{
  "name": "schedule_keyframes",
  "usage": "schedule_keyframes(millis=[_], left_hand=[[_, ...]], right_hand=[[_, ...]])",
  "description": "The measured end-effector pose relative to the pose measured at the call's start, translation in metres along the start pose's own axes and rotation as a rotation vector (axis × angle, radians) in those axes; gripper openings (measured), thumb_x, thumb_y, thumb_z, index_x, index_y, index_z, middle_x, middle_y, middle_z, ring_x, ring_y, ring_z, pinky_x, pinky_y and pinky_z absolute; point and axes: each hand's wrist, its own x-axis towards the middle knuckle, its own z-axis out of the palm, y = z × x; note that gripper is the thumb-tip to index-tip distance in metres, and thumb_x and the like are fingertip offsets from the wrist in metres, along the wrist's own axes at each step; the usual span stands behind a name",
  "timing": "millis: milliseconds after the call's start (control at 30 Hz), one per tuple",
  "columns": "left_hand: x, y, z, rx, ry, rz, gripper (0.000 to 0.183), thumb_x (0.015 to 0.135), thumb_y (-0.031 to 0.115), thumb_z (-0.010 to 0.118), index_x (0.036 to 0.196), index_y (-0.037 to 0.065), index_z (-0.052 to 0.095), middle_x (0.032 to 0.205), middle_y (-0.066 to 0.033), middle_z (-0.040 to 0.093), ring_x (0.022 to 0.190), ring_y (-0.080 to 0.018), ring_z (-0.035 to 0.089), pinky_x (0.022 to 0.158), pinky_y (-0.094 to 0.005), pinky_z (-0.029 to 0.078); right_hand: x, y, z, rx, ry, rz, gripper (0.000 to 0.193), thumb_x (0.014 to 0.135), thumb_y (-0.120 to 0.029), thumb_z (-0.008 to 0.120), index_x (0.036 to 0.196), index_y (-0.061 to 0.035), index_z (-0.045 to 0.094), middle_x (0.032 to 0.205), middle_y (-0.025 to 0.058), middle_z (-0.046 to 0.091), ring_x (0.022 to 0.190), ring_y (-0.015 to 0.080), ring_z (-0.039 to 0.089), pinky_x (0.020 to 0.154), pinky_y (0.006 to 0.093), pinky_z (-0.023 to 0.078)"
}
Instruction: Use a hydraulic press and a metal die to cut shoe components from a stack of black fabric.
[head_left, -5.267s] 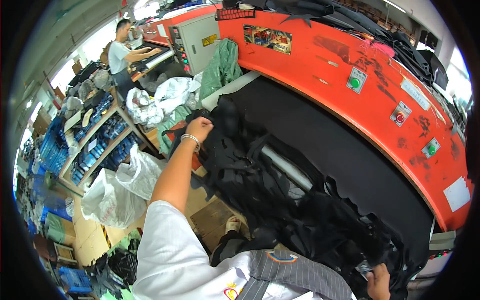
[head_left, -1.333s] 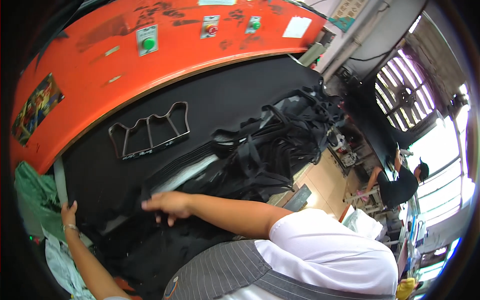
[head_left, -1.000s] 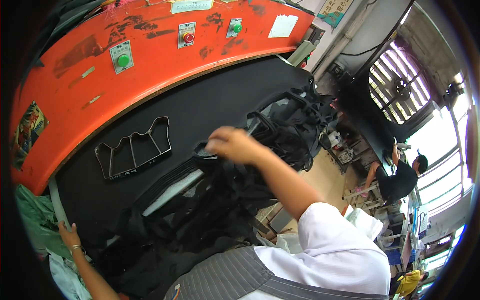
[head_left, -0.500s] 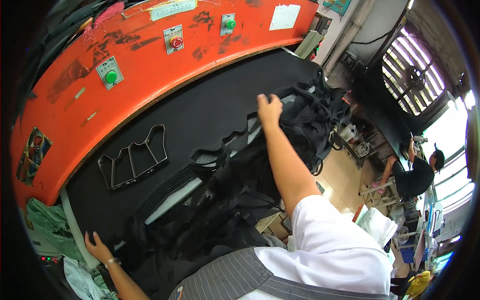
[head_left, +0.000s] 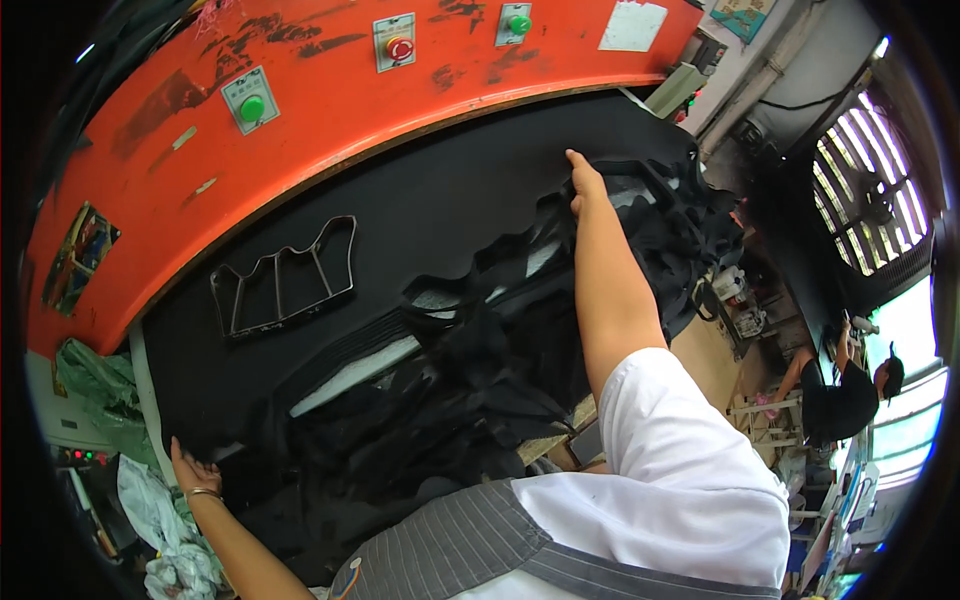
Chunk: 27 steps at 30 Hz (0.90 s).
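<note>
The left hand's (head_left: 196, 470) grip is spread beside the black sheet (head_left: 450, 190); the right hand's (head_left: 587, 186) I cannot tell. Light, even pressure should keep it flat.

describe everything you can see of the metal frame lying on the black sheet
The metal frame is an open outline of thin, dull-grey strip, apparently steel, with a wavy, peaked upper edge, a straight lower edge and slim inner bars. It lies flat, slightly slanted in view, on the black sheet, between the orange machine and the dark fabric heap. Only the sheet appears to touch it; the left hand and right hand are apart from it.
</note>
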Motion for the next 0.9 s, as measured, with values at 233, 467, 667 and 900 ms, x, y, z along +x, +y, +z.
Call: schedule_keyframes(millis=[233, 467, 667, 900], left_hand=[[0.042, 0.01, -0.018, 0.371, 0.169, 0.15, 0.056, 0.084, 0.038, 0.068, 0.127, 0.006, 0.051, 0.106, -0.0129, 0.061, 0.082, -0.0287, 0.059, 0.072, -0.0445, 0.049], [-0.04, 0.032, 0.006, 0.759, 0.235, 0.618, 0.034, 0.086, 0.031, 0.067, 0.1, 0.001, 0.069, 0.077, -0.0093, 0.067, 0.072, -0.0262, 0.064, 0.067, -0.0373, 0.051], [-0.028, 0.054, 0.007, 0.936, 0.254, 1.243, 0.028, 0.088, 0.026, 0.062, 0.106, 0.005, 0.069, 0.107, -0.0171, 0.066, 0.098, -0.0341, 0.062, 0.086, -0.0408, 0.048], [0.017, -0.012, -0.014, 0.879, 0.227, 1.386, 0.022, 0.086, 0.015, 0.062, 0.103, 0.004, 0.071, 0.111, -0.0142, 0.066, 0.105, -0.0348, 0.059, 0.094, -0.0438, 0.045]], right_hand=[[0.05, 0.02, -0.014, -1.095, 0.06, -0.18, 0.069, 0.092, -0.055, 0.049, 0.114, 0.0103, 0.06, 0.121, 0.0231, 0.061, 0.116, 0.0359, 0.057, 0.097, 0.0402, 0.045], [-0.123, 0.005, 0.078, -0.833, 0.02, -1.244, 0.053, 0.088, -0.035, 0.064, 0.127, -0.0016, 0.053, 0.12, 0.0225, 0.059, 0.115, 0.0368, 0.053, 0.095, 0.0466, 0.044], [-0.283, 0.079, 0.183, -1.184, -1.109, -1.621, 0.037, 0.076, -0.034, 0.074, 0.1, -0.0071, 0.065, 0.101, 0.0094, 0.061, 0.102, 0.0303, 0.053, 0.09, 0.041, 0.041], [-0.301, 0.103, 0.199, -1.056, -1.113, -1.697, 0.021, 0.076, -0.023, 0.072, 0.07, -0.0063, 0.061, 0.074, 0.0041, 0.053, 0.078, 0.0274, 0.046, 0.074, 0.0407, 0.038]])
